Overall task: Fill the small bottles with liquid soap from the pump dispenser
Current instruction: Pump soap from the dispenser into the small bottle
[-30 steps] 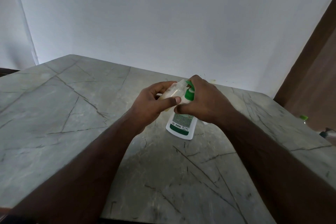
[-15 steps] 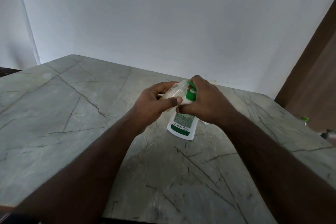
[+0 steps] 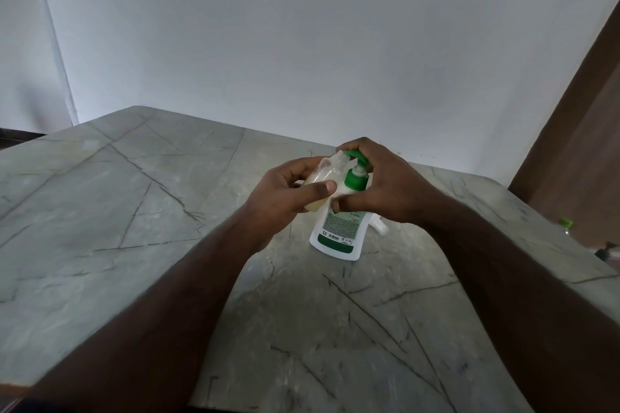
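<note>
A white pump dispenser [image 3: 339,235] with a green collar and green pump head stands on the marble table [image 3: 134,211]. My right hand [image 3: 389,184] wraps round its upper body, with fingers over the pump head. My left hand [image 3: 285,194] holds a small clear bottle [image 3: 330,171] tilted, its open neck right under the green nozzle. Pale liquid fills much of the small bottle. Behind the dispenser, a small white object [image 3: 380,226] lies partly hidden by my right hand.
A white wall stands close behind the table's far edge. A brown door or panel [image 3: 577,131] rises at the right. Beyond the table's right edge sit a green-capped item [image 3: 565,223] and a dark object [image 3: 609,251], both low down.
The pump head has risen, showing its white stem above the green collar. Both hands and the small bottle stay in about the same place.
</note>
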Motion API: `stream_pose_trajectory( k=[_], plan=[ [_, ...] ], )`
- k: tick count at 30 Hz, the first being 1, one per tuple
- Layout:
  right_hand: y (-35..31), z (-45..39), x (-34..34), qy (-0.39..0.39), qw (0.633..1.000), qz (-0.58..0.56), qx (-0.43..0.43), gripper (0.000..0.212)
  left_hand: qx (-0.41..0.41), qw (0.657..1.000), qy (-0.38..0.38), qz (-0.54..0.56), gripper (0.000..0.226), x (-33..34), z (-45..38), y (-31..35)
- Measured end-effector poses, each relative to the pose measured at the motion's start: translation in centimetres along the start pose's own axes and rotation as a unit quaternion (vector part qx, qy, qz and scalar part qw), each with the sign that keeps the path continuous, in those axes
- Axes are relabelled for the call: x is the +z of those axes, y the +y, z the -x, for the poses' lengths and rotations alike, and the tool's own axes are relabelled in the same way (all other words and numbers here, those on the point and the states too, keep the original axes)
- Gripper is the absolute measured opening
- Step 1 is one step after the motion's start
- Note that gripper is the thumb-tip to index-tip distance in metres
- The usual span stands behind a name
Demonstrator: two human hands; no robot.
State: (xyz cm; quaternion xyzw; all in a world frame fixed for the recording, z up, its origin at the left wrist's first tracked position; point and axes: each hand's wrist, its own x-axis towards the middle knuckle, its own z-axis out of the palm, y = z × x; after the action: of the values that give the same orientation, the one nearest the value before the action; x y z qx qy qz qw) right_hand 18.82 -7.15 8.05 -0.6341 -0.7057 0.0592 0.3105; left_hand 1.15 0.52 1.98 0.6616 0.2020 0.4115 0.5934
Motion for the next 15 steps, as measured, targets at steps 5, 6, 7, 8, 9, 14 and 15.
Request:
stream_pose_trajectory(
  k=[5,6,7,8,9,14,15],
  plan=[
    [-0.6,-0.2,-0.5,-0.003,1.000,0.019,0.010,0.100,0.005,1.000,0.002,-0.005,0.040,0.0,0.1,0.0],
    [-0.7,-0.4,-0.5,-0.006,1.000,0.028,0.012,0.101,0.005,1.000,0.002,-0.006,0.040,0.0,0.0,0.0],
    [-0.9,-0.5,-0.5,-0.008,0.999,0.039,0.014,0.102,0.005,1.000,0.004,-0.007,0.040,0.1,0.0,0.0],
    [-1.1,-0.7,-0.4,-0.011,0.998,0.052,0.017,0.101,0.006,1.000,0.005,-0.008,0.039,0.1,0.0,0.0],
    [-1.2,-0.8,-0.3,-0.011,0.998,0.062,0.021,0.099,0.007,1.000,0.007,-0.008,0.038,0.1,-0.1,0.1],
    [-1.3,-1.1,0.2,-0.007,0.997,0.066,0.035,0.088,0.013,1.000,0.010,-0.003,0.036,0.1,-0.1,0.1],
    [-1.2,-1.1,0.3,-0.006,0.997,0.068,0.035,0.087,0.013,1.000,0.009,-0.001,0.036,0.1,-0.1,0.1]
  ],
)
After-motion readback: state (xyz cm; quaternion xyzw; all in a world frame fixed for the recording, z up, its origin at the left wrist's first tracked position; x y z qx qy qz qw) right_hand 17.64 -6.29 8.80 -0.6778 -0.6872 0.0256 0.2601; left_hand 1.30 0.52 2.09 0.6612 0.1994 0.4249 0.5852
